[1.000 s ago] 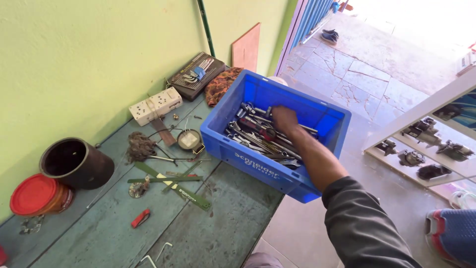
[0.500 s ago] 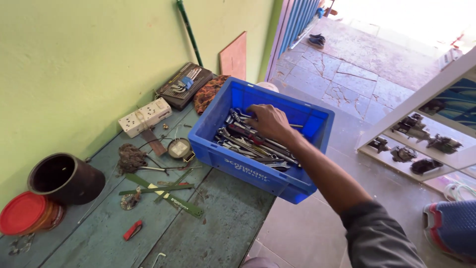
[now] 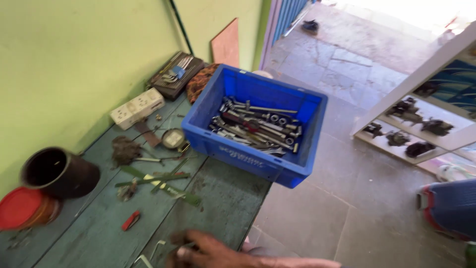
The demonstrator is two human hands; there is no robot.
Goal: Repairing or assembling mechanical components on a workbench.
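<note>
My right hand rests low on the near edge of the green wooden bench, its fingers pointing left towards small bent metal keys. The hand is blurred, and I cannot tell whether it holds anything. A blue plastic crate stands on the bench's right side, overhanging the edge. Inside it lie several steel wrenches and sockets. My left hand is out of view.
On the bench are a black pot, a red lid, a white power strip, a black case of hex keys, green metal strips and a small red tool. A white shelf and another person's leg are at the right.
My right hand has come out of the blue crate and moved back to the bench's near edge. The view has shifted closer to the crate.
</note>
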